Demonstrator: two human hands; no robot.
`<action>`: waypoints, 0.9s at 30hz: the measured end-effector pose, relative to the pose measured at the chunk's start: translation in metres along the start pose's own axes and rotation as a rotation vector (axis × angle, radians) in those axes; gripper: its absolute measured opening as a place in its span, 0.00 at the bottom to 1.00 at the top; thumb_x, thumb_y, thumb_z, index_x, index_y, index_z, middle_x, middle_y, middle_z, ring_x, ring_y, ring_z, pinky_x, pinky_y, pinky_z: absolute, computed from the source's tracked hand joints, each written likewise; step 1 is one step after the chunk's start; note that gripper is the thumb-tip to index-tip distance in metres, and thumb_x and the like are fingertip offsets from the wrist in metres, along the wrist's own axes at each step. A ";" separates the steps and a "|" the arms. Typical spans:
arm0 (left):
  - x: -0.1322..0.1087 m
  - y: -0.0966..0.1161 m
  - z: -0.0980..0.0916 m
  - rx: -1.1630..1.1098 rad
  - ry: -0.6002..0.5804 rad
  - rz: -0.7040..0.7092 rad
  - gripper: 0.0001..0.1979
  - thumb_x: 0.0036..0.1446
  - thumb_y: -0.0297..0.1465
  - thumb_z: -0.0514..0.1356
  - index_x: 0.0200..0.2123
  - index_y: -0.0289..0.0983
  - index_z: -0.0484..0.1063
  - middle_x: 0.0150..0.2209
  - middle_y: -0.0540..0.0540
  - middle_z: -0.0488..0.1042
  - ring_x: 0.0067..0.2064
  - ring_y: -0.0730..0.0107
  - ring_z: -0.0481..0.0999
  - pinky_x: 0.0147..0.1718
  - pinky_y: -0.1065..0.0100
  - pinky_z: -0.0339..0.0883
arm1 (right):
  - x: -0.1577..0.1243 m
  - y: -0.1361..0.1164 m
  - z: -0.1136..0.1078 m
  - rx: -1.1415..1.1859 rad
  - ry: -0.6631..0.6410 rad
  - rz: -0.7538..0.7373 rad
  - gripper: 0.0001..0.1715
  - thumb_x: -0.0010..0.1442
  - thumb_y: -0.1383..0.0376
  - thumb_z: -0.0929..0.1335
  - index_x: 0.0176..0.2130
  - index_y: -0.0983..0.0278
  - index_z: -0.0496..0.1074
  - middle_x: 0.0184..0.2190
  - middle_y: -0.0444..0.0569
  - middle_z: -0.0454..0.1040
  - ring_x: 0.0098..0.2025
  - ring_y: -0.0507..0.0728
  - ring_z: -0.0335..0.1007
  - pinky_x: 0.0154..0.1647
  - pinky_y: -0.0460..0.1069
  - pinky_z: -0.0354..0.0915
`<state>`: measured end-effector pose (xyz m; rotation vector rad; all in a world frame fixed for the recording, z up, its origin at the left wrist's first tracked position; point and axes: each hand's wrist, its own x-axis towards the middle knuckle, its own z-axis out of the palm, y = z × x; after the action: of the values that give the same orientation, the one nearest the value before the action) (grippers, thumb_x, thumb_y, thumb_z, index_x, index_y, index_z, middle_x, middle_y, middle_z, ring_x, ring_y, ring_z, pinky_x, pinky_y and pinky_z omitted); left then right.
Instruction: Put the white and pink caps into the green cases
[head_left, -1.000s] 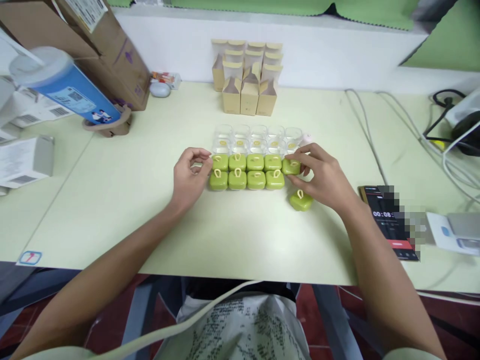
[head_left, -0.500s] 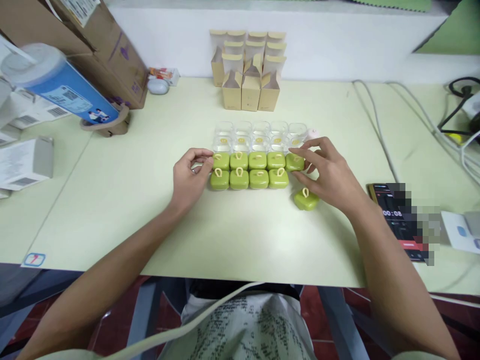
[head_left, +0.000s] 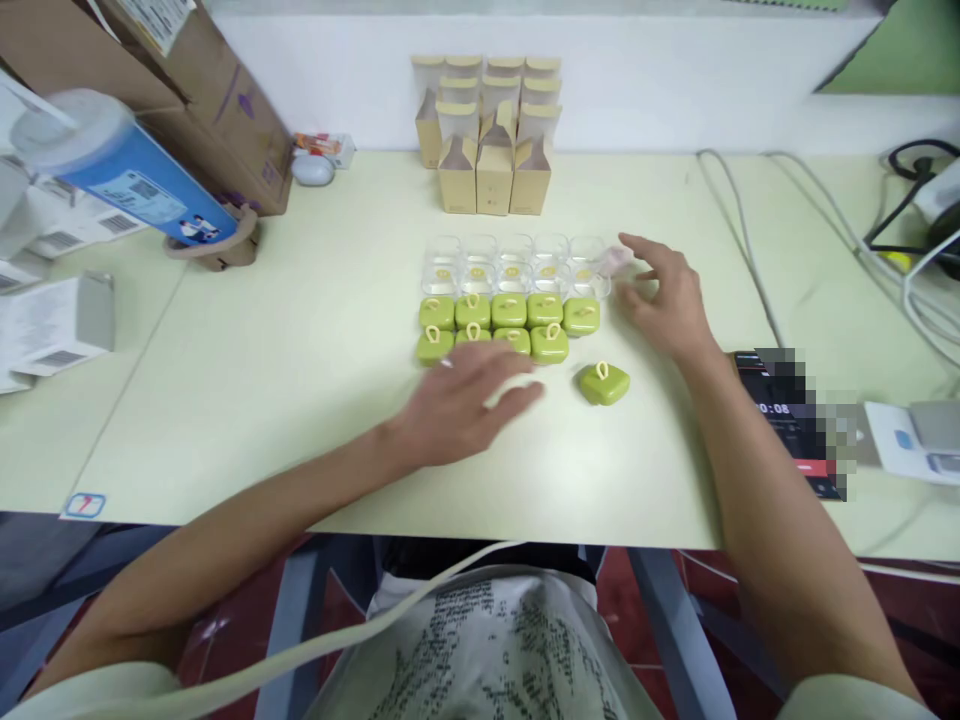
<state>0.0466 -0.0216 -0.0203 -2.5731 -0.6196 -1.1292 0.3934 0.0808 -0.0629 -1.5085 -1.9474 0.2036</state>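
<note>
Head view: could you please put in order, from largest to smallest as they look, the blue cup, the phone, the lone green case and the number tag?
1. Blue cup
2. Phone, partly pixelated
3. Lone green case
4. Number tag

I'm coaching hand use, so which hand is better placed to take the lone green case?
Probably the left hand: it is open, points toward the lone case and lies closer. The right hand is farther back, beside the clear cases.
</note>
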 end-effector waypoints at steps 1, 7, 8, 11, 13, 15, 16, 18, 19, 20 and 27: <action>0.010 0.009 0.005 0.055 -0.104 0.150 0.11 0.74 0.26 0.62 0.54 0.44 0.77 0.56 0.47 0.84 0.60 0.62 0.81 0.55 0.60 0.78 | 0.002 0.002 0.005 0.031 0.010 0.014 0.35 0.64 0.66 0.71 0.69 0.56 0.74 0.67 0.55 0.79 0.66 0.68 0.75 0.63 0.66 0.78; 0.053 0.034 0.048 0.255 -0.283 0.419 0.19 0.77 0.22 0.57 0.66 0.36 0.76 0.65 0.40 0.82 0.67 0.64 0.81 0.65 0.61 0.73 | 0.002 -0.006 0.013 0.159 0.186 0.086 0.18 0.66 0.60 0.71 0.55 0.59 0.77 0.51 0.56 0.83 0.50 0.65 0.82 0.51 0.62 0.80; 0.057 0.035 0.052 0.273 -0.262 0.442 0.17 0.77 0.21 0.57 0.62 0.34 0.79 0.61 0.39 0.84 0.65 0.65 0.82 0.63 0.62 0.74 | 0.001 -0.007 0.011 0.167 0.232 0.099 0.19 0.68 0.58 0.70 0.57 0.58 0.76 0.52 0.57 0.82 0.49 0.65 0.81 0.50 0.62 0.80; 0.060 0.039 0.052 0.248 -0.206 0.509 0.12 0.76 0.22 0.59 0.51 0.31 0.84 0.52 0.37 0.86 0.61 0.63 0.83 0.59 0.61 0.75 | -0.004 -0.013 0.001 0.195 0.358 0.141 0.21 0.75 0.53 0.65 0.61 0.56 0.76 0.59 0.61 0.77 0.52 0.65 0.80 0.47 0.61 0.79; 0.058 0.043 0.045 0.180 -0.205 0.521 0.10 0.76 0.25 0.61 0.49 0.33 0.84 0.49 0.39 0.86 0.59 0.59 0.83 0.57 0.59 0.75 | -0.007 -0.021 -0.011 0.245 0.348 0.164 0.20 0.77 0.53 0.61 0.54 0.56 0.77 0.55 0.60 0.78 0.50 0.65 0.79 0.43 0.60 0.77; 0.053 0.048 0.037 0.118 -0.223 0.497 0.09 0.76 0.28 0.62 0.47 0.34 0.85 0.50 0.39 0.86 0.58 0.55 0.84 0.55 0.57 0.76 | -0.009 -0.033 -0.025 0.305 0.217 0.166 0.16 0.75 0.56 0.60 0.44 0.55 0.75 0.46 0.55 0.79 0.42 0.64 0.78 0.37 0.57 0.74; 0.050 0.050 0.034 0.099 -0.232 0.479 0.10 0.77 0.29 0.62 0.47 0.34 0.85 0.52 0.39 0.86 0.58 0.53 0.85 0.55 0.56 0.76 | -0.010 -0.040 -0.034 0.306 0.128 0.151 0.12 0.72 0.58 0.63 0.41 0.56 0.73 0.40 0.52 0.79 0.37 0.62 0.76 0.35 0.56 0.71; 0.046 0.053 0.032 0.080 -0.241 0.462 0.11 0.78 0.31 0.61 0.50 0.34 0.84 0.59 0.38 0.84 0.61 0.51 0.84 0.55 0.56 0.76 | -0.014 -0.053 -0.050 0.226 -0.074 0.074 0.04 0.66 0.59 0.69 0.40 0.56 0.73 0.33 0.47 0.76 0.30 0.59 0.70 0.32 0.54 0.67; 0.044 0.054 0.032 0.080 -0.240 0.459 0.12 0.78 0.31 0.60 0.53 0.35 0.84 0.63 0.39 0.83 0.63 0.50 0.83 0.56 0.56 0.76 | -0.016 -0.059 -0.056 0.159 -0.169 0.012 0.07 0.63 0.59 0.72 0.41 0.56 0.74 0.31 0.46 0.74 0.29 0.58 0.69 0.33 0.54 0.66; 0.044 0.054 0.034 0.083 -0.235 0.462 0.12 0.78 0.30 0.60 0.55 0.35 0.83 0.65 0.39 0.82 0.65 0.50 0.83 0.58 0.56 0.76 | -0.019 -0.064 -0.061 0.097 -0.247 -0.056 0.11 0.61 0.58 0.74 0.43 0.57 0.75 0.31 0.45 0.74 0.30 0.58 0.68 0.33 0.54 0.66; 0.042 0.046 0.049 0.086 -0.258 0.460 0.11 0.76 0.27 0.61 0.55 0.36 0.82 0.59 0.39 0.84 0.52 0.58 0.84 0.49 0.59 0.73 | -0.029 -0.073 -0.046 -0.157 -0.368 -0.187 0.23 0.61 0.53 0.78 0.52 0.56 0.77 0.41 0.48 0.83 0.35 0.62 0.77 0.34 0.53 0.64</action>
<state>0.1247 -0.0305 -0.0247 -2.6120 -0.1038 -0.6152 0.3648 0.0185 -0.0028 -1.4532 -2.4325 0.2660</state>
